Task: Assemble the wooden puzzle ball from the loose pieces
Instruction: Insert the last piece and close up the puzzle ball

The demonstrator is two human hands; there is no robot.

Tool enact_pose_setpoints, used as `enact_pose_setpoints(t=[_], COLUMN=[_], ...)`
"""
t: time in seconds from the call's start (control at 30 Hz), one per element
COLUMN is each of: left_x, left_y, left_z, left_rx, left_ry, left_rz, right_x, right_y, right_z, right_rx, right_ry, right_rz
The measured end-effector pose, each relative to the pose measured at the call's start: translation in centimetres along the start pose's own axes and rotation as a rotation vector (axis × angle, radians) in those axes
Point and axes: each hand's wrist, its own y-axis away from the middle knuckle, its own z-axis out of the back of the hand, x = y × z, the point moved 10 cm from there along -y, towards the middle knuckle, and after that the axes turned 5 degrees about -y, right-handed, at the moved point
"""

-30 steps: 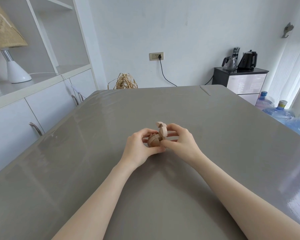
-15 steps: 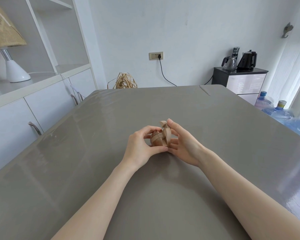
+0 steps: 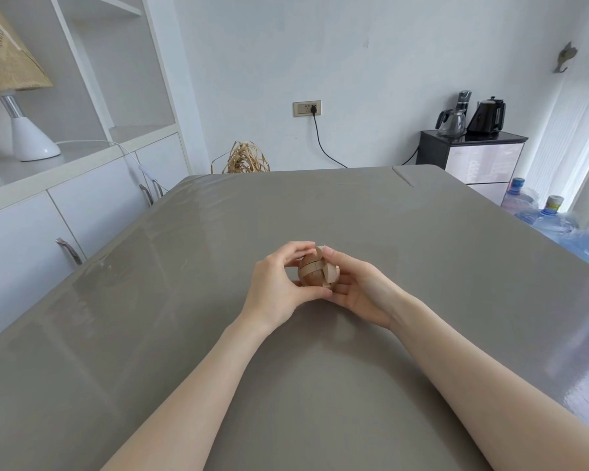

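Centrally over the grey table point(image 3: 422, 266), the left hand point(image 3: 276, 287) and right hand point(image 3: 357, 290) both grip the wooden puzzle ball point(image 3: 312, 270), fingers curled around it, one pale piece point(image 3: 332, 271) protruding rightward.

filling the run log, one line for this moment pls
stage: assembly | left hand: grips puzzle ball | right hand: holds pale piece at ball's side | table

A lived-in home room. White built-in shelving point(image 3: 92, 96) holds a table lamp with a woven beige shade point(image 3: 9, 62), and a black side cabinet point(image 3: 470, 158) carries a black electric kettle point(image 3: 487, 115). Blue water jugs point(image 3: 544, 219) stand beside the broad grey tabletop point(image 3: 320, 368).
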Motion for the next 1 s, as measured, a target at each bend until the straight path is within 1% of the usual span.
enact_pose_setpoints(t=[0.37,0.6,0.83,1.0], left_x=[-0.22,-0.66,-0.81,-0.74], left_y=[0.03,0.11,0.19,0.25], left_z=[-0.01,-0.29,-0.50,-0.53], left_rx=[0.004,0.025,0.034,0.017], left_ry=[0.037,0.045,0.048,0.051], left_rz=[-0.007,-0.034,-0.044,-0.038], right_x=[0.19,-0.07,0.19,-0.25], right_y=[0.01,-0.22,-0.57,-0.46], right_z=[0.13,0.46,0.66,0.77], right_rx=[0.023,-0.004,0.004,-0.004], right_ry=[0.005,-0.017,0.038,-0.017], right_rz=[0.005,-0.002,0.027,-0.011])
